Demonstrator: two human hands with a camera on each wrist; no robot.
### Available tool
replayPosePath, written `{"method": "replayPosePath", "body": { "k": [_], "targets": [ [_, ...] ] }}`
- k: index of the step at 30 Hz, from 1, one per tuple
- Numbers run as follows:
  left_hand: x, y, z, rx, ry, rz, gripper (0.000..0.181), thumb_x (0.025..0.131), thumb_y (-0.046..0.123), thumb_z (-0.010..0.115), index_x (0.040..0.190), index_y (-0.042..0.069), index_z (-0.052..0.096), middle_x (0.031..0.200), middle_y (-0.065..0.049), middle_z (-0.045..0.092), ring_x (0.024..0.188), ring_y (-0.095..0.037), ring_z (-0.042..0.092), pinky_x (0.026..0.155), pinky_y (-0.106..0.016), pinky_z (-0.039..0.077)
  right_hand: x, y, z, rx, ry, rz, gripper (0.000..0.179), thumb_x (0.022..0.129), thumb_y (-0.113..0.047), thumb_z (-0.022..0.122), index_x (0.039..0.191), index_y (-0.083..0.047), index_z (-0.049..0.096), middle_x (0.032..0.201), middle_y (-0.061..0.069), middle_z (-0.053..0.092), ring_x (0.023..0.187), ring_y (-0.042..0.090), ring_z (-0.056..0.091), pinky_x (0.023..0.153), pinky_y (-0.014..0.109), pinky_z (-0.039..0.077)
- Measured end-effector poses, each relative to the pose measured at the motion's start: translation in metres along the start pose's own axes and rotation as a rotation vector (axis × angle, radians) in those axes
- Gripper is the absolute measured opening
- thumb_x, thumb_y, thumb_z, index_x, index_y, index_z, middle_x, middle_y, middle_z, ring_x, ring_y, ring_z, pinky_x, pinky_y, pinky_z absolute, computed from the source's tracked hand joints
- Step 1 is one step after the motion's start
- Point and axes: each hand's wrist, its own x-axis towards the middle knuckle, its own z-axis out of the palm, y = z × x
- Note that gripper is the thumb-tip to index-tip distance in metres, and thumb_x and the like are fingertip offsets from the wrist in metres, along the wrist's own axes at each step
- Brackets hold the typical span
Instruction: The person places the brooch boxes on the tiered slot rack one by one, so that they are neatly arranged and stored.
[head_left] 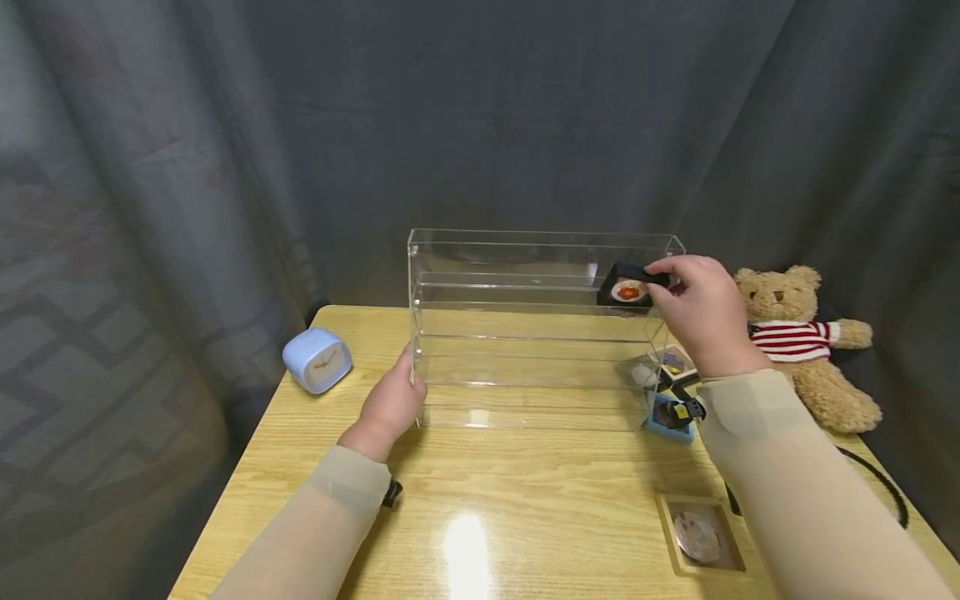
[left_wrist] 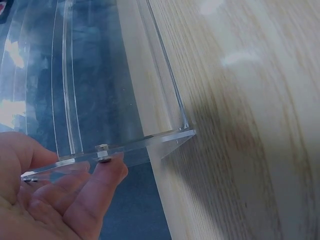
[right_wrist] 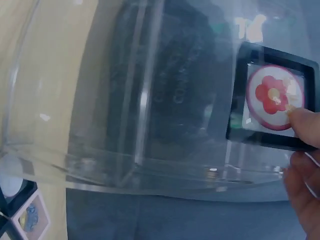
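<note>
A clear acrylic display shelf point(head_left: 525, 337) with several tiers stands upright on the table. My left hand point(head_left: 390, 406) grips its left side panel point(left_wrist: 167, 138) low down, the thumb on one face and the fingers on the other. With thumb and fingers, my right hand point(head_left: 705, 315) pinches a small black square display frame point(right_wrist: 239, 95) by its right edge. Inside the frame is a round white badge point(head_left: 628, 290) with a red flower. The frame is tilted at the right end of the shelf's upper tier, near the top right corner.
Several small frames, among them a blue one point(head_left: 670, 432), lie by the shelf's right end. A wooden frame point(head_left: 671, 546) with a round piece inside lies nearer. A teddy bear point(head_left: 828, 383) sits at right, a blue clock point(head_left: 303, 360) at left. A dark curtain point(head_left: 480, 117) hangs behind.
</note>
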Motion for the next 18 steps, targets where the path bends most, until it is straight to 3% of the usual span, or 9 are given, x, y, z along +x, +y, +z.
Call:
{"method": "replayPosePath", "body": {
  "k": [6,13,18],
  "targets": [
    [0.0,0.0,0.001,-0.005,-0.004,-0.002,0.07,0.103,0.021,0.045,0.161,0.029,0.008,0.115,-0.017,0.067,0.049,-0.021,0.052,0.047,-0.035,0.045,0.0,0.005,0.009,-0.063,-0.023,-0.089,0.018,0.09,-0.007,0.072,0.107,-0.007,0.076,0.112,0.014,0.068,0.109,0.035,0.051,0.098,0.054,0.037],
    [0.0,-0.001,0.001,-0.005,0.009,0.006,0.07,0.103,0.02,0.046,0.161,0.027,0.008,0.119,-0.017,0.066,0.049,-0.02,0.054,0.047,-0.034,0.046,-0.005,0.008,0.015,-0.098,0.003,-0.169,0.018,0.084,-0.004,0.077,0.102,-0.007,0.078,0.104,0.011,0.068,0.103,0.034,0.053,0.095,0.054,0.035],
    [0.0,0.0,0.001,-0.004,0.008,0.002,0.07,0.103,0.02,0.046,0.161,0.026,0.008,0.119,-0.018,0.066,0.049,-0.02,0.054,0.047,-0.034,0.046,-0.007,0.006,0.013,-0.144,-0.033,-0.17,0.017,0.087,-0.006,0.074,0.104,-0.007,0.079,0.107,0.012,0.07,0.106,0.034,0.053,0.093,0.057,0.034]
  ]
}}
